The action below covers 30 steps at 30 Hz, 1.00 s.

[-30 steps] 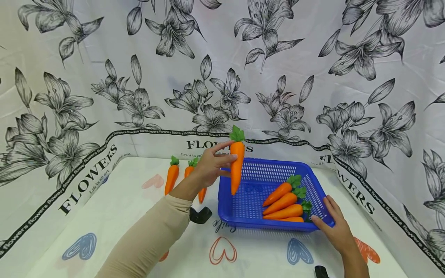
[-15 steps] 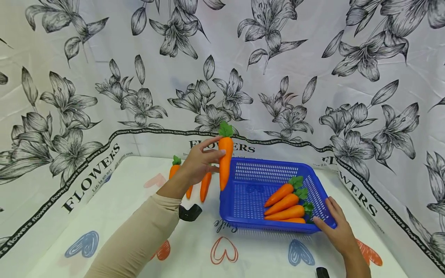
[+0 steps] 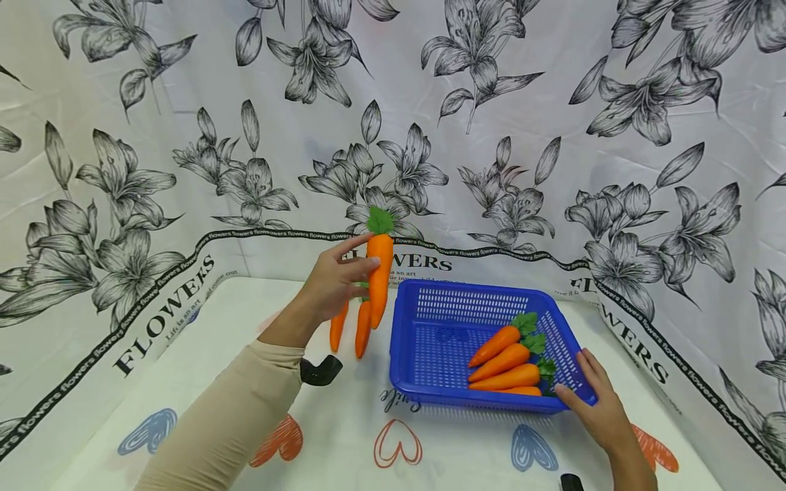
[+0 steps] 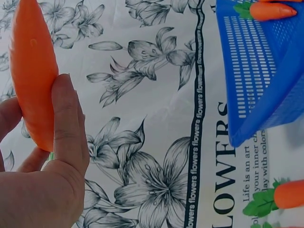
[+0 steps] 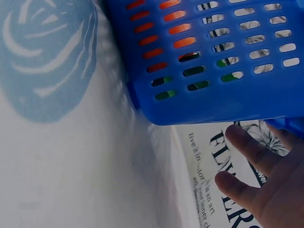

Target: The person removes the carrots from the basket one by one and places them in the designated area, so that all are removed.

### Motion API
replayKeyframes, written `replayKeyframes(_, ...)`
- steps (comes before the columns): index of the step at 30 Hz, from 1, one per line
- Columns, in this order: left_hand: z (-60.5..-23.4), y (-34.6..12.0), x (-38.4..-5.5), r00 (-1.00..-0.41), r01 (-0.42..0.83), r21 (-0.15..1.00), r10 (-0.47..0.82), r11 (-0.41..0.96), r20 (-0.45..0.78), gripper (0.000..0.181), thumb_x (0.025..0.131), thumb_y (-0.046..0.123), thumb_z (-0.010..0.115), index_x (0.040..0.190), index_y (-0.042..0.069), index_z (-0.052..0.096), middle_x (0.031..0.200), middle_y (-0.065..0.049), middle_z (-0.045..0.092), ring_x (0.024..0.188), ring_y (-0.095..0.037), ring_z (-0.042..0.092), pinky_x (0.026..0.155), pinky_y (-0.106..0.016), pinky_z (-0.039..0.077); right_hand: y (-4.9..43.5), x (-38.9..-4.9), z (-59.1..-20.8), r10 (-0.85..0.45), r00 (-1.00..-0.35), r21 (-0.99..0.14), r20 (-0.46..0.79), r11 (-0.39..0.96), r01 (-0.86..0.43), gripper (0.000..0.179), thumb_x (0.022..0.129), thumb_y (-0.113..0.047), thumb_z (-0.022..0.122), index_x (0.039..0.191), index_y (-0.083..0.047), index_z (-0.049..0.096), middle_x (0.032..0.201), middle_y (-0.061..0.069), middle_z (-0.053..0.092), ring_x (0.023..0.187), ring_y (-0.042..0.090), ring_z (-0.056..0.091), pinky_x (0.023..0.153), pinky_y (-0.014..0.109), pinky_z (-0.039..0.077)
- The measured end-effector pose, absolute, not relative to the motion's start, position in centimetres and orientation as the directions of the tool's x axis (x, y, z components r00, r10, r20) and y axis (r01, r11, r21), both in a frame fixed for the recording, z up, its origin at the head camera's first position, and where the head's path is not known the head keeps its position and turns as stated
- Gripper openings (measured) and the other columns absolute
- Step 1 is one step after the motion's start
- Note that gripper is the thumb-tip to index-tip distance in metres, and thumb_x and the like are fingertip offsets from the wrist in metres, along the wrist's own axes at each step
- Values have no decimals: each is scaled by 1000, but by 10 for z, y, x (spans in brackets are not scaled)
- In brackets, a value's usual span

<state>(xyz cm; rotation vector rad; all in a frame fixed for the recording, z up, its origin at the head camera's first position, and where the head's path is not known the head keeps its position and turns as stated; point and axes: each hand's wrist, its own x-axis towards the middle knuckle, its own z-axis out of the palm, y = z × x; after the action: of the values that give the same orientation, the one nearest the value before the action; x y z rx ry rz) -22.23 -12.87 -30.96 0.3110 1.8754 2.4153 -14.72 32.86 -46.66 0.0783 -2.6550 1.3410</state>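
My left hand [image 3: 324, 285] pinches an orange toy carrot [image 3: 381, 276] between thumb and fingers. The carrot hangs upright in the air, green leaves at the top, left of a blue plastic basket [image 3: 475, 397]. In the left wrist view the fingers wrap the lower part of that carrot [image 4: 32, 71]. My right hand [image 3: 600, 402] holds the basket's front right corner, thumb over the rim; in the right wrist view its fingers [image 5: 251, 147] show outside the wall. Several carrots [image 3: 505, 375] lie side by side in the right part of the basket.
Two more carrots, a left one [image 3: 337, 331] and a right one [image 3: 364, 334], lie on the white table cover [image 3: 344, 436] behind my left hand, partly hidden by it. A flower-printed cloth [image 3: 393, 109] rises behind the table. Black bands sit at both wrists.
My left hand has moved left with the carrot, from over the basket's left edge to outside it. The right hand and the basket stay in place.
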Motion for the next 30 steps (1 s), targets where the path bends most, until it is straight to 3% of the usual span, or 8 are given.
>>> replayKeyframes(9, -309, -148, -223, -981, 73, 968, 160, -240, 113, 58, 91, 11, 68, 144, 21, 47, 115, -22, 57, 82, -27, 62, 72, -40, 57, 330, -148, -467, 28, -985, -792, 168, 599, -118, 81, 93, -31, 63, 155, -9, 15, 159, 16, 2, 138, 51, 6, 98, 75, 14)
replayKeyframes(17, -312, -172, -226, -989, 61, 974, 117, -217, 88, 63, 90, 15, 71, 146, 23, 44, 112, -18, 59, 79, -25, 62, 66, -36, 57, 330, -146, -467, 25, -988, -790, 153, 604, -107, 82, 93, -33, 63, 155, -8, 14, 160, 15, 0, 138, 52, 5, 97, 75, 14)
replayKeyframes(30, -334, -207, -230, -996, 24, 987, 83, -156, 37, 67, 91, 19, 70, 150, 27, 38, 119, -14, 58, 92, -27, 62, 78, -43, 55, 330, -147, -466, 22, -988, -787, 155, 607, -110, 82, 93, -31, 63, 155, -9, 15, 159, 16, 1, 138, 51, 5, 98, 75, 13)
